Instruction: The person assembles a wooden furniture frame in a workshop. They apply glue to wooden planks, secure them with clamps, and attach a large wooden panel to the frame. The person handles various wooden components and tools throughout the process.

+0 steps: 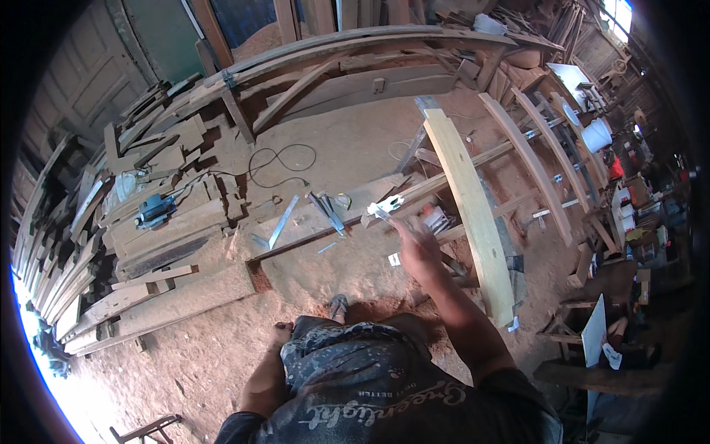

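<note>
My right hand (418, 250) reaches forward over the low wooden bench and is closed around a thin flat-bladed tool that looks like a putty knife (382, 214). The blade's tip meets a patch of white material (390, 202) at the end of a narrow wooden beam; whether this is paste or paper I cannot tell. Just right of that hand lies a long pale plank (467, 214), propped across the beams. My left hand (282, 333) hangs beside my left thigh, fingers curled in, with nothing seen in it.
A metal square (282, 223), dark hand tools (328, 212) and a tape measure (343, 200) lie on the bench boards. Left of them sits a blue power tool (155, 212) among stacked offcuts, its black cord (285, 169) looping behind. Curved planks (526, 166) and a white bucket (596, 136) stand right.
</note>
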